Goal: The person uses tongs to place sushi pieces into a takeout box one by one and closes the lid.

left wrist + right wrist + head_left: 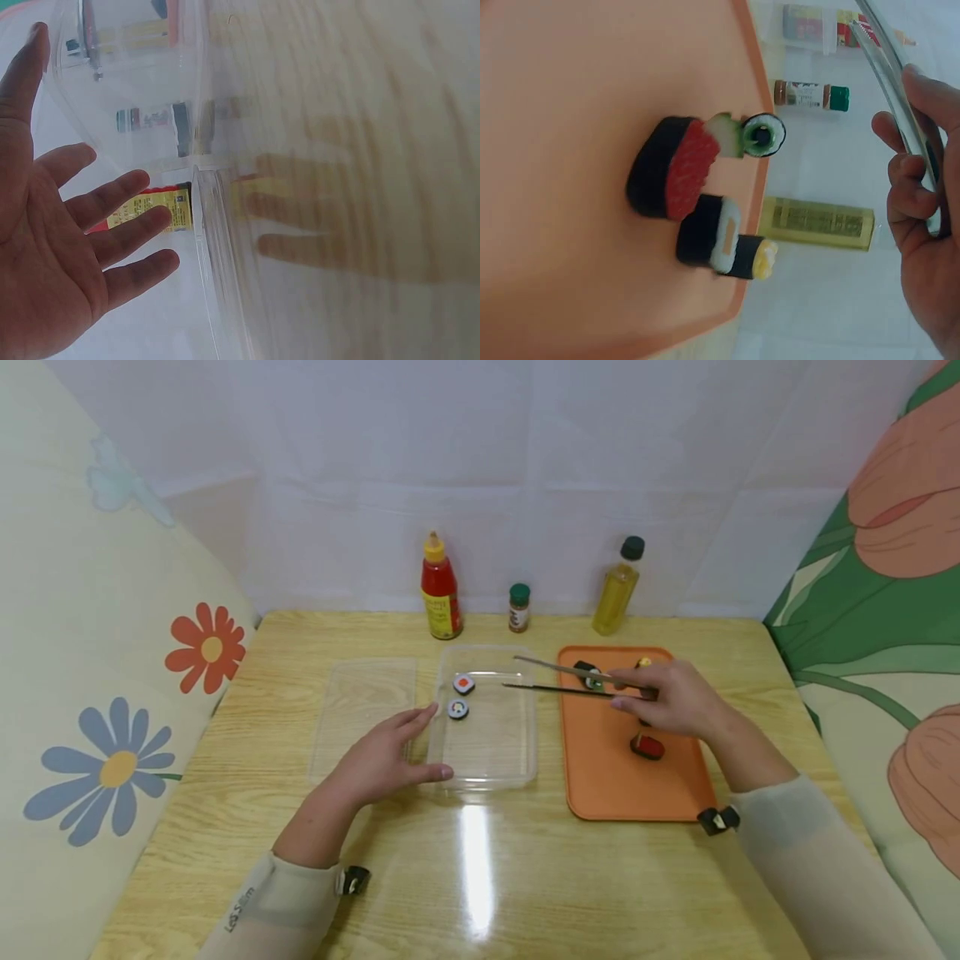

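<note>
Tongs point(570, 681): metal, gripped in curled fingers of right hand point(667, 697), tips apart and empty, held over clear container point(525, 752) edge. Left hand point(378, 760): fingers spread, resting against container's left wall. Container holds two sushi pieces point(461, 696); orange tray point(607, 777) alongside on table point(525, 877).

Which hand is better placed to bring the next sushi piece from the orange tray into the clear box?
The right hand. It holds the tongs and is above the orange tray where the sushi pieces lie. The left hand is open, resting at the clear box edge, with no tool.
</note>
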`<state>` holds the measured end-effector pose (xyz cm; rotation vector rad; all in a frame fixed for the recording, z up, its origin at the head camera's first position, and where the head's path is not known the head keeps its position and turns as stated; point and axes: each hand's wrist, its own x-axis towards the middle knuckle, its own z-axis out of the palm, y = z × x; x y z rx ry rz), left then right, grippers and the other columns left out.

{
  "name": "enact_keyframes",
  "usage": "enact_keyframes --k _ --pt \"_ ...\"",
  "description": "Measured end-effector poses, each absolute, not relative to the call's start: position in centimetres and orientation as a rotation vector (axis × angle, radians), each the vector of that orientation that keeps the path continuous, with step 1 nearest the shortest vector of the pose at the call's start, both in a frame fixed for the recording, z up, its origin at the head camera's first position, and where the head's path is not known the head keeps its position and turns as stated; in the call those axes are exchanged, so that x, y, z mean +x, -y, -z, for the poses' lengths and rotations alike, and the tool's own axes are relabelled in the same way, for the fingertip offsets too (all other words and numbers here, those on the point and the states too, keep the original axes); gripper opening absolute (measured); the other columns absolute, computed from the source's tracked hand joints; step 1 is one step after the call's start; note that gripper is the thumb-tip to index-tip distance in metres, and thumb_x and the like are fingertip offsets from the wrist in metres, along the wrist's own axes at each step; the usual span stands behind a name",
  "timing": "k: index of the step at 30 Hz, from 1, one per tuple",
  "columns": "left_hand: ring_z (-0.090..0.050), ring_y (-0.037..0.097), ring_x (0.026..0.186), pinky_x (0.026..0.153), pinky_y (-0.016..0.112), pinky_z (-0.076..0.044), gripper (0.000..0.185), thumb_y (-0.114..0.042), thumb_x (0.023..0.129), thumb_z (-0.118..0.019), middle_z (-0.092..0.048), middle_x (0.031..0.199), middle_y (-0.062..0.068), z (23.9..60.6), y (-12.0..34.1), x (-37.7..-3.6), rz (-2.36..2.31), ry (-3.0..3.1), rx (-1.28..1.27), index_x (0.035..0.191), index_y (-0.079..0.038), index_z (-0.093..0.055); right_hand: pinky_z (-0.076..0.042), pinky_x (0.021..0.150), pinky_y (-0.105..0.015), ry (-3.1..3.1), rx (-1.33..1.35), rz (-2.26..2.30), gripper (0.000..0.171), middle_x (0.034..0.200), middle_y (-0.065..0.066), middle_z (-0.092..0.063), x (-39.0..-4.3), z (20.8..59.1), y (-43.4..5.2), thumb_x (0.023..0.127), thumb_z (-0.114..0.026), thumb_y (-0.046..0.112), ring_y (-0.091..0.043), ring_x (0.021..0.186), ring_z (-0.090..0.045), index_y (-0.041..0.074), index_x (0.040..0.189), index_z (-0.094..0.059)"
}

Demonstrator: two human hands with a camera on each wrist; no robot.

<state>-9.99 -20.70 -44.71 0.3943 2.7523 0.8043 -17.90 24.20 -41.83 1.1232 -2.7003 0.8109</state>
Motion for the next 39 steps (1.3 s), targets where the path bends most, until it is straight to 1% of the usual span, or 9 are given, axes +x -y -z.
enact_keyframes --k 6,11,16,20,25,29,31,37,39 --pt "-0.037 0.045 0.147 0.115 0.064 -0.035 0.113 -0.073 0.077 -0.078 -0.037 0.163 0.018 44.7 20.7 -10.0 -0.806 -2.754 0.391 0.165 -0.022 -0.03 -0.042 0.047 -0.026 2.689 1.03 -0.854 0.04 0.099 -0.005 -0.079 -17.7 42.6 -25.0 0.085 -0.088 0.017 0.0 0.052 -0.047 0.008 0.123 -0.078" --pt "-0.038 0.045 0.147 0.115 0.064 -0.035 0.114 -0.074 0.077 -0.077 -0.037 0.163 0.018 44.8 20.8 -10.1 -0.807 -2.754 0.393 0.165 -0.022 -0.03 -0.042 0.049 -0.025 2.692 0.989 -0.862 0.045 0.1 -0.006 -0.079 -17.4 43.0 -26.0 0.082 -0.09 0.017 -0.001 0.055 -0.047 0.007 0.124 -0.077" --pt "-0.038 0.045 0.146 0.115 0.064 -0.035 0.114 -0.075 0.077 -0.077 -0.037 0.163 0.018 44.9 20.8 -10.1 -0.806 -2.757 0.395 0.165 -0.022 -0.03 -0.039 0.048 -0.025 2.659 0.977 -0.838 0.046 0.094 -0.002 -0.079 -17.1 43.3 -26.9 0.081 -0.091 0.015 0.0 0.053 -0.043 0.006 0.124 -0.077" --pt "-0.038 0.045 0.146 0.115 0.064 -0.035 0.113 -0.074 0.077 -0.077 -0.038 0.163 0.018 44.9 20.8 -10.0 -0.807 -2.76 0.4 0.165 -0.021 -0.03 -0.037 0.047 -0.024 2.677 0.932 -0.822 0.044 0.085 0.006 -0.075 -16.9 43.5 -27.6 0.081 -0.09 0.014 0.0 0.052 -0.04 0.006 0.122 -0.077" --pt "-0.038 0.045 0.146 0.115 0.064 -0.035 0.113 -0.075 0.077 -0.077 -0.038 0.163 0.018 45.0 20.8 -10.1 -0.813 -2.759 0.401 0.165 -0.022 -0.031 -0.037 0.047 -0.025 2.706 0.853 -0.809 0.043 0.08 0.008 -0.072 -16.6 43.7 -28.5 0.082 -0.09 0.015 -0.001 0.052 -0.039 0.007 0.122 -0.078" --pt "-0.038 0.045 0.147 0.115 0.064 -0.035 0.113 -0.075 0.076 -0.077 -0.038 0.163 0.018 44.9 20.7 -10.1 -0.815 -2.755 0.397 0.165 -0.022 -0.031 -0.036 0.047 -0.025 2.674 0.841 -0.771 0.042 0.068 0.011 -0.062 -16.5 44.0 -29.1 0.08 -0.091 0.015 -0.001 0.052 -0.039 0.008 0.12 -0.079" --pt "-0.038 0.045 0.147 0.115 0.064 -0.035 0.113 -0.075 0.076 -0.077 -0.038 0.163 0.018 44.9 20.7 -10.1 -0.814 -2.755 0.395 0.165 -0.022 -0.031 -0.036 0.047 -0.025 2.673 0.833 -0.761 0.042 0.064 0.011 -0.057 -16.4 44.2 -29.4 0.08 -0.091 0.015 -0.001 0.052 -0.039 0.008 0.12 -0.079" --pt "-0.037 0.045 0.147 0.115 0.064 -0.035 0.114 -0.076 0.076 -0.077 -0.037 0.163 0.018 45.0 20.8 -10.1 -0.809 -2.756 0.387 0.165 -0.022 -0.03 -0.038 0.048 -0.025 2.704 0.786 -0.803 0.044 0.07 0.006 -0.064 -16.2 44.4 -29.9 0.082 -0.09 0.016 -0.002 0.051 -0.04 0.005 0.123 -0.077" --pt "-0.037 0.045 0.147 0.115 0.064 -0.035 0.114 -0.076 0.076 -0.077 -0.037 0.163 0.018 45.0 20.8 -10.1 -0.809 -2.756 0.385 0.165 -0.022 -0.03 -0.037 0.048 -0.024 2.713 0.773 -0.813 0.045 0.069 0.006 -0.063 -16.1 44.6 -30.1 0.083 -0.089 0.016 -0.002 0.051 -0.039 0.005 0.125 -0.076"
